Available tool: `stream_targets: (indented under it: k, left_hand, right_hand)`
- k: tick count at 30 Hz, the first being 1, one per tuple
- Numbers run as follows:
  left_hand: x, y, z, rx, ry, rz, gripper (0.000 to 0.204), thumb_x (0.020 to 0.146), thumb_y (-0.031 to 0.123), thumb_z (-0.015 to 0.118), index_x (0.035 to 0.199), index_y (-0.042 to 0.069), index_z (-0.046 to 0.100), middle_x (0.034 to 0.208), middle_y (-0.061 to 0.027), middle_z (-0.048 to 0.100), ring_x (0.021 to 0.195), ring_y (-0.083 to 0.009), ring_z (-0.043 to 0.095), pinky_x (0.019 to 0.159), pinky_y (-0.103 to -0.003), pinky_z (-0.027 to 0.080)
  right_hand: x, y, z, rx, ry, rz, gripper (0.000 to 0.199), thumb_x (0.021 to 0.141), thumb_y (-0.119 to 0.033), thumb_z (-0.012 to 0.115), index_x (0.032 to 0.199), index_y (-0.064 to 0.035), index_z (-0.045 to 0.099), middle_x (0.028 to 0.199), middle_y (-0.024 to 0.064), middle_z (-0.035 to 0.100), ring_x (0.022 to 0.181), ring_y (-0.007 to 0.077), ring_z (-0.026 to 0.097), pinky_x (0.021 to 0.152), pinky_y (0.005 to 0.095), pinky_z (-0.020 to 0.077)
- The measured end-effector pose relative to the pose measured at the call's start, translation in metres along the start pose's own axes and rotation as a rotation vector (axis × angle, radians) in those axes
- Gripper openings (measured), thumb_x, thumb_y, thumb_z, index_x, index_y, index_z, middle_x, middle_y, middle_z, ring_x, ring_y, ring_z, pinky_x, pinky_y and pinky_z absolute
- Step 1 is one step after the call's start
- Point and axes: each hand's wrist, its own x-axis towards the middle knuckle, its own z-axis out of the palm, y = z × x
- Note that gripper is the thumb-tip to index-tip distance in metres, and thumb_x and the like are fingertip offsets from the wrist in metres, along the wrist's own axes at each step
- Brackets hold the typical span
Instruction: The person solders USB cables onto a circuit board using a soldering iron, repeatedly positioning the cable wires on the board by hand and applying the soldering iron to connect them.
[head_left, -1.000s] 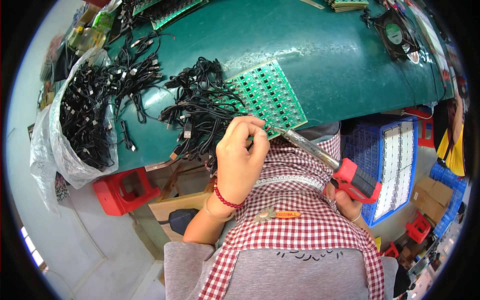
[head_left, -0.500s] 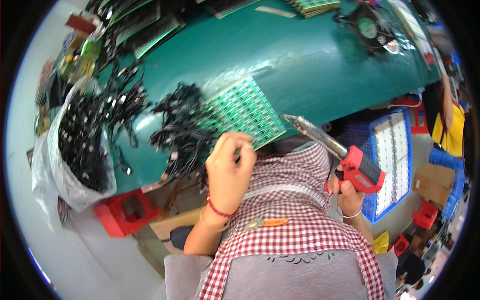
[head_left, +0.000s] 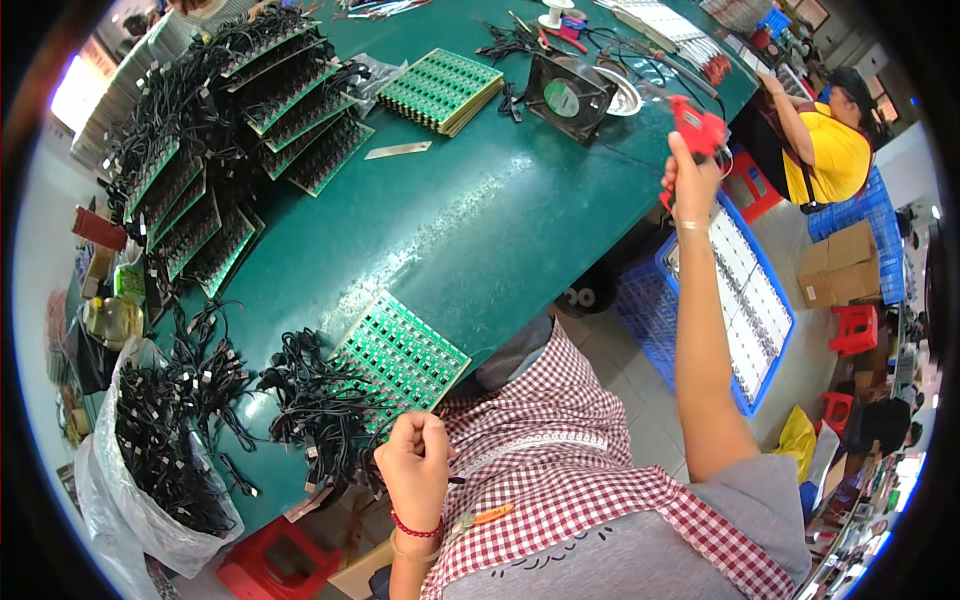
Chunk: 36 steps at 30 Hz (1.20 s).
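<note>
My right hand (head_left: 692,185) grips a red soldering gun (head_left: 698,128), raised at the far right over the table's edge; its metal tip is hard to make out against the clutter behind. My left hand (head_left: 415,465) is closed with fingers curled, at the near corner of a green circuit board panel (head_left: 412,345). Whatever the left fingers hold, if anything, is hidden. Black cables (head_left: 315,395) lie bunched against the panel's left side and partly over it, close to the left hand.
A plastic bag (head_left: 215,535) full of cables stands left. Boards with cables (head_left: 320,155) are piled far left, near a stack of bare panels (head_left: 440,85). A fan (head_left: 568,98) stands far right. A blue crate (head_left: 780,345) and a co-worker in yellow (head_left: 835,155) are beyond the table.
My right hand has swung the soldering gun from beside my body up and away to the far right. The view has shifted; my left hand stays closed near the panel.
</note>
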Motion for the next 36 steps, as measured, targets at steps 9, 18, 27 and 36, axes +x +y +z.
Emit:
stream_targets:
  k: [9, 18, 27, 36]
  left_hand:
    - [0.000, -0.006, -0.007, 0.001, -0.040, -0.009, 0.009, 0.090, 0.003, 0.052, 0.086, -0.004, 0.056, 0.060, -0.0045, 0.061, 0.054, -0.0061, 0.057, 0.049, -0.020, 0.044]
    - [0.017, -0.001, 0.006, -0.057, -0.006, 0.135, 0.004, 0.088, -0.002, 0.056, 0.089, -0.004, 0.053, 0.068, -0.0051, 0.063, 0.061, -0.0068, 0.060, 0.053, -0.020, 0.045]
    - [0.001, -0.009, -0.004, 0.007, 0.086, 0.228, 0.009, 0.087, 0.000, 0.060, 0.091, -0.002, 0.053, 0.067, -0.0066, 0.065, 0.060, -0.0082, 0.063, 0.052, -0.021, 0.047]
    - [-0.003, -0.009, -0.005, 0.008, 0.017, 0.207, 0.008, 0.087, -0.003, 0.057, 0.092, -0.003, 0.052, 0.068, -0.0075, 0.065, 0.063, -0.0071, 0.062, 0.056, -0.020, 0.047]
  right_hand:
    - [0.006, 0.011, 0.011, 0.029, -0.020, 0.018, 0.022, 0.082, -0.022, 0.072, 0.079, -0.0048, 0.058, 0.058, 0.0012, 0.053, 0.043, 0.0079, 0.048, 0.040, 0.0223, 0.0397]
    - [-0.210, -0.090, 0.018, 0.127, -0.501, 0.162, 0.031, 0.087, -0.001, 0.057, 0.116, 0.0035, 0.048, 0.076, 0.0079, 0.058, 0.064, 0.0146, 0.058, 0.063, 0.0279, 0.0485]
    - [-0.274, -0.092, 0.047, 0.115, -1.105, 0.692, 0.044, 0.079, 0.002, 0.066, 0.118, 0.0005, 0.047, 0.091, 0.0094, 0.062, 0.085, 0.0166, 0.062, 0.076, 0.0305, 0.0508]
    - [-0.279, -0.101, 0.055, 0.130, -1.081, 0.759, 0.044, 0.079, 0.003, 0.065, 0.120, -0.0008, 0.046, 0.087, 0.0061, 0.061, 0.082, 0.0132, 0.059, 0.073, 0.0289, 0.0481]
